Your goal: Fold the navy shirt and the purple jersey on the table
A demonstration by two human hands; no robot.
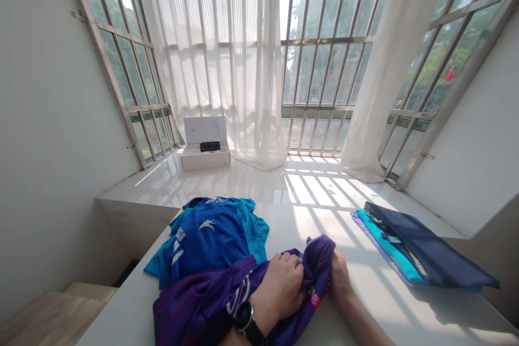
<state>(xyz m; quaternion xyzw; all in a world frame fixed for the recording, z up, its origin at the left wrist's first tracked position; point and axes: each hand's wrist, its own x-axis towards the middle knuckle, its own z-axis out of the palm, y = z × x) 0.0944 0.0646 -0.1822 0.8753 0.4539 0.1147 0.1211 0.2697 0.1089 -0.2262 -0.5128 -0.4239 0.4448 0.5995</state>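
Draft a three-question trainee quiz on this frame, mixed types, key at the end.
1. True or false: the watch is on the wrist of the left hand.
2. Which lies to the right of the right hand? a) white box b) folded stack c) blue shirt
3. Fill in: both hands are on the ____ garment.

Key: 1. True. 2. b. 3. Purple.
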